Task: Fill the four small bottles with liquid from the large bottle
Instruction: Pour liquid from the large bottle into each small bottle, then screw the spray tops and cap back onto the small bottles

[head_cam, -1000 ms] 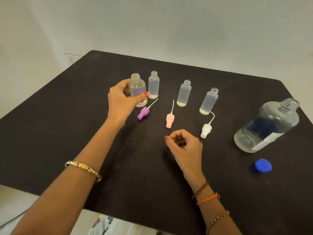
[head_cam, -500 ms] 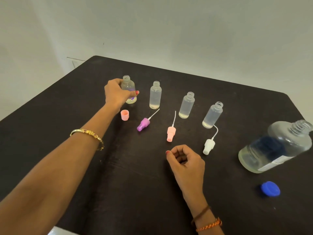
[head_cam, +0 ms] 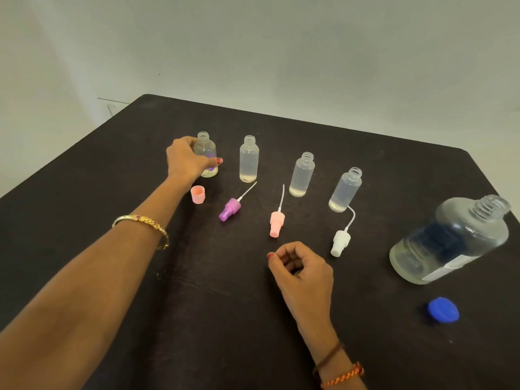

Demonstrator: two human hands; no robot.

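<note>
Several small clear bottles stand uncapped in a row on the dark table [head_cam: 112, 170], each with a little liquid at the bottom. My left hand [head_cam: 185, 160] grips the round leftmost bottle [head_cam: 207, 152], which stands on the table. To its right are the second bottle [head_cam: 249, 160], the third bottle [head_cam: 302, 175] and the fourth bottle [head_cam: 346, 191]. The large clear bottle [head_cam: 450, 243], open and partly filled, stands at the right. My right hand [head_cam: 301, 267] rests on the table with fingers curled, holding nothing.
A pink cap [head_cam: 197, 194] sits by my left wrist. A purple spray top [head_cam: 231, 208], a pink spray top [head_cam: 277, 219] and a white spray top [head_cam: 340, 240] lie in front of the bottles. The blue cap [head_cam: 443, 310] lies at the near right.
My left hand has carried the round bottle from a lifted spot to the left end of the row and set it on the table. The right hand stayed put.
</note>
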